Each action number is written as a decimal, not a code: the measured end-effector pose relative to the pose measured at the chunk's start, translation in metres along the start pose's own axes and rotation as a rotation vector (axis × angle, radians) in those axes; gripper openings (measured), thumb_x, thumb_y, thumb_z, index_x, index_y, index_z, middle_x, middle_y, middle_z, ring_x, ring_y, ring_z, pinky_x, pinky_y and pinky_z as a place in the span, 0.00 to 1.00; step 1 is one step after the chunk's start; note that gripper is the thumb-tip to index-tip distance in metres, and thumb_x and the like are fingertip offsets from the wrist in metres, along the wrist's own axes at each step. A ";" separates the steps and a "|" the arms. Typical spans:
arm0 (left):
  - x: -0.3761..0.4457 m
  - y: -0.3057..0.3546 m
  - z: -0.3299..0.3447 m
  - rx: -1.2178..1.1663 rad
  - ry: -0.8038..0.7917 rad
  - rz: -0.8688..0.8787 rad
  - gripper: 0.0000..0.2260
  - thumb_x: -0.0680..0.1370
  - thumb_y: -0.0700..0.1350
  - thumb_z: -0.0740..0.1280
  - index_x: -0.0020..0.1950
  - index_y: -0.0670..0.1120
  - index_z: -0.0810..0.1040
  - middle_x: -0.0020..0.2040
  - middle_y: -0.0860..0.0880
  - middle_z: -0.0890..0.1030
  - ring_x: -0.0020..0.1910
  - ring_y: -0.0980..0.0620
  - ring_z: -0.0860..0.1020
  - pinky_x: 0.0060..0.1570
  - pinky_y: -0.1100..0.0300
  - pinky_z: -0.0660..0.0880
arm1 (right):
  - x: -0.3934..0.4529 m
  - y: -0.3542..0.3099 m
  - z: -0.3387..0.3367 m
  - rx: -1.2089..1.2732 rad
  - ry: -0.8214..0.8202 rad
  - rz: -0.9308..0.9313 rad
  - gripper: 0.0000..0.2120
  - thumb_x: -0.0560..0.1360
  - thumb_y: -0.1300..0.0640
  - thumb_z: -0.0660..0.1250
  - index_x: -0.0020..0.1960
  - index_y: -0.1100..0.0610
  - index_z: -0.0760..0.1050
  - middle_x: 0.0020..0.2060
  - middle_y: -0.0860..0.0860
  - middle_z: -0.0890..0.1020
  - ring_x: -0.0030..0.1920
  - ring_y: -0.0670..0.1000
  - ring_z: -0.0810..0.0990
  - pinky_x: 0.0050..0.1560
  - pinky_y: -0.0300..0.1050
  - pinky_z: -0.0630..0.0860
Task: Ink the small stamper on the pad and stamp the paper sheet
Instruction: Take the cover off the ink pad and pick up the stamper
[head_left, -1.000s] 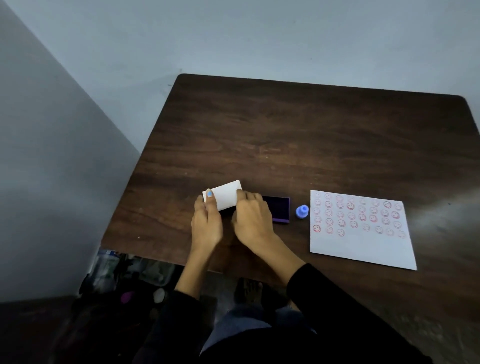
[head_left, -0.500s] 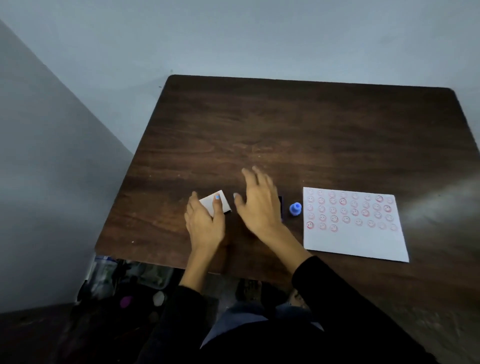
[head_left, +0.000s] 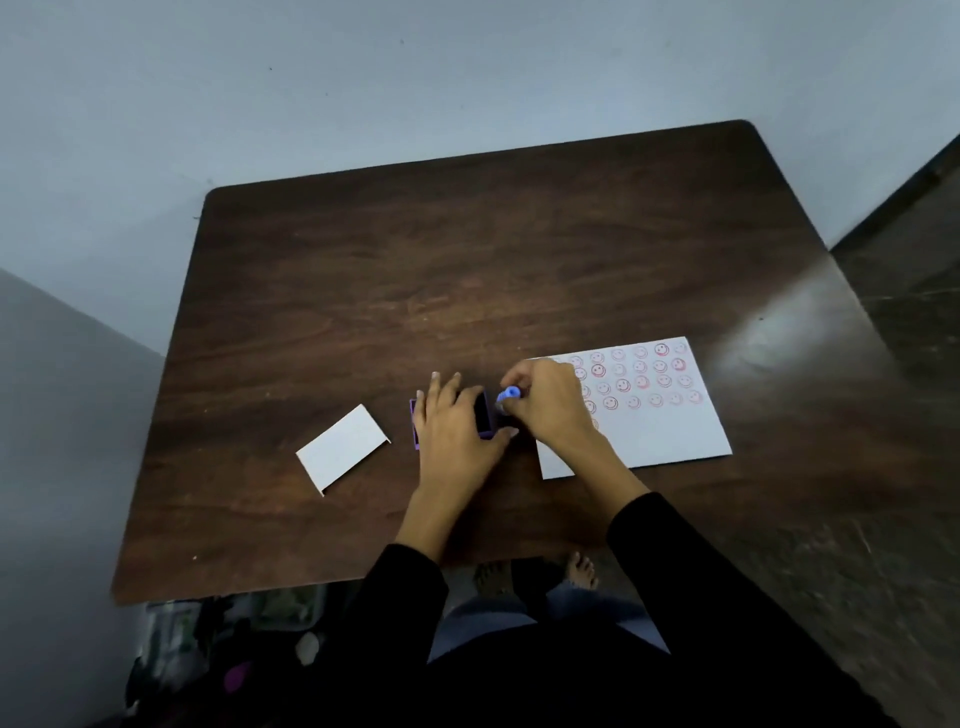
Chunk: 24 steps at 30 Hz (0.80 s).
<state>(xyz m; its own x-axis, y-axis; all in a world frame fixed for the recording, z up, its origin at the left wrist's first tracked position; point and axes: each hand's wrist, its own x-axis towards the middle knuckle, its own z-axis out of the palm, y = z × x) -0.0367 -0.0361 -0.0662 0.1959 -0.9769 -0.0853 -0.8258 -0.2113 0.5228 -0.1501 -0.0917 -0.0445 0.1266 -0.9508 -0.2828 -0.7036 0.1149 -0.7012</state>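
The small blue stamper (head_left: 509, 393) stands just right of the purple ink pad (head_left: 484, 415) with the fingertips of my right hand (head_left: 546, 402) closed around it. My left hand (head_left: 453, 435) lies flat over the pad, covering most of it; only its dark inked face and purple edges show. The white paper sheet (head_left: 652, 421) lies to the right, bearing several rows of red smiley stamps; my right hand and wrist overlap its left edge. The pad's white lid (head_left: 343, 448) lies apart on the table, to the left.
All of it rests on a dark wooden table (head_left: 467, 270) set against a pale wall. Beyond the table's right side is dark floor. Below the near edge I see my knees, bare feet and some clutter at the lower left.
My left hand let go of the white lid, which lies off to the left, and moved onto the pad. My right hand went right and closed on the blue stamper. The camera view shifted.
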 end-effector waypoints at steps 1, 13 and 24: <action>0.002 0.001 0.001 -0.004 0.022 0.008 0.26 0.67 0.54 0.73 0.62 0.45 0.74 0.72 0.42 0.68 0.75 0.46 0.55 0.72 0.52 0.46 | 0.001 0.000 -0.003 0.104 0.013 0.011 0.08 0.66 0.62 0.74 0.45 0.59 0.82 0.43 0.58 0.85 0.44 0.54 0.81 0.43 0.42 0.75; 0.012 0.007 -0.003 -0.102 0.154 -0.005 0.16 0.70 0.54 0.72 0.53 0.48 0.81 0.67 0.46 0.74 0.73 0.47 0.61 0.72 0.52 0.47 | 0.013 0.001 -0.014 0.531 -0.057 0.098 0.10 0.62 0.58 0.79 0.39 0.59 0.81 0.31 0.54 0.82 0.30 0.47 0.79 0.34 0.41 0.76; 0.018 0.001 -0.004 -0.037 0.182 0.027 0.15 0.70 0.57 0.70 0.50 0.49 0.83 0.72 0.48 0.68 0.75 0.48 0.55 0.72 0.48 0.43 | 0.021 0.001 -0.017 0.455 -0.123 -0.060 0.11 0.66 0.65 0.74 0.48 0.60 0.82 0.45 0.59 0.85 0.45 0.49 0.82 0.47 0.39 0.78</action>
<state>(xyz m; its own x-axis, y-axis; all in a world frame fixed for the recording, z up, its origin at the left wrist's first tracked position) -0.0318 -0.0542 -0.0640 0.2693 -0.9595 0.0824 -0.8125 -0.1804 0.5543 -0.1597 -0.1167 -0.0398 0.2587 -0.9218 -0.2889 -0.3180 0.2011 -0.9265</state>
